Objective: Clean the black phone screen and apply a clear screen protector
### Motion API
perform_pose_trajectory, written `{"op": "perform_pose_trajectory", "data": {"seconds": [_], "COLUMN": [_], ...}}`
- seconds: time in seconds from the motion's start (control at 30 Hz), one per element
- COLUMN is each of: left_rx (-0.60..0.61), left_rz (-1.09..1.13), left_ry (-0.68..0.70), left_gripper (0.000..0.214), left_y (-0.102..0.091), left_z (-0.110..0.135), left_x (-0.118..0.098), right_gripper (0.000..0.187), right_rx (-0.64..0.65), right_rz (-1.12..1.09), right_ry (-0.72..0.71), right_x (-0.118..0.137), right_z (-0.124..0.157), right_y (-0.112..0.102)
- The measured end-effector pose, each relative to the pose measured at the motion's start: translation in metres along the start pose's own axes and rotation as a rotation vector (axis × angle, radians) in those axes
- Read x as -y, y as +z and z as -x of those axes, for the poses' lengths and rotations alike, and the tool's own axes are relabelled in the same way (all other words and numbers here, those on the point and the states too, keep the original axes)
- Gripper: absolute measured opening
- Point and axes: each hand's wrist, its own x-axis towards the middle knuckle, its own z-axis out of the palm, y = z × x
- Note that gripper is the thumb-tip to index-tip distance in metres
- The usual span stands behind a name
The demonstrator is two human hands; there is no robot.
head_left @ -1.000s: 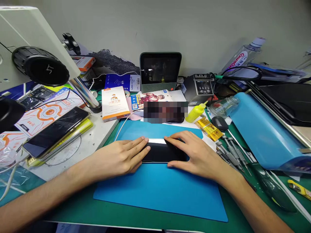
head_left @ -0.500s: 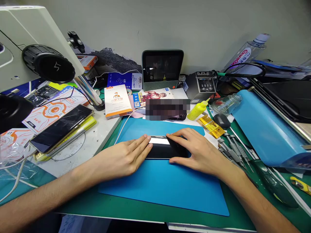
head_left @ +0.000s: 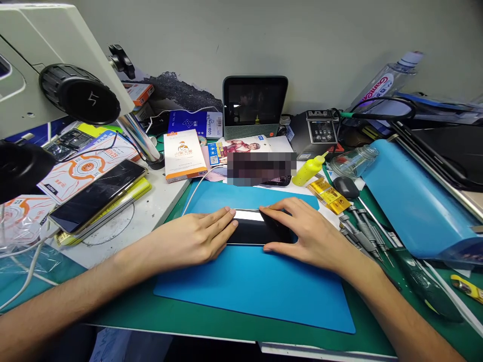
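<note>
A black smartphone (head_left: pixel 249 232) lies sideways, glossy side up, on the blue mat (head_left: pixel 260 286), with a bright white reflection along its far part. My left hand (head_left: pixel 206 236) rests over its left end, fingers stretched out flat and close together; the thumb is hidden. At the right end, my right hand (head_left: pixel 302 231) grips the phone between its long edges, forefinger on the far edge and thumb on the near one. Its other fingers curl behind, partly out of sight. Both ends of the phone are covered by the hands.
A microscope (head_left: pixel 75 65) overhangs the left side, near another phone (head_left: pixel 98 196) on a yellow stack. Behind the mat stand a white-orange box (head_left: pixel 184 156) and a display device (head_left: pixel 255 103). To the right are a yellow bottle (head_left: pixel 309 170), several screwdrivers (head_left: pixel 362 229) and a blue roll (head_left: pixel 418 206).
The view has shifted slightly. Both hands keep their places on the phone, and the phone has not visibly moved on the mat.
</note>
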Motion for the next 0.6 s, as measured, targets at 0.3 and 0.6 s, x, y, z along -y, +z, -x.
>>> {"op": "perform_pose_trajectory", "data": {"seconds": [0.3,0.6], "left_rx": [0.014,0.063], "left_rz": [0.07,0.129], "left_ry": [-0.025,-0.033], "left_gripper": [0.038,0.039], "left_y": [-0.0004,-0.0037], "left_z": [0.0015,0.0056], "left_x": [0.0005,0.0072], "right_gripper": [0.064,0.064], "right_rx": [-0.013,-0.026], "right_rz": [-0.014,-0.009], "right_ry": [0.012,0.013], "right_x": [0.0018,0.0019], "right_z": [-0.0001,-0.0003], "right_y": [-0.0007,-0.0009]}}
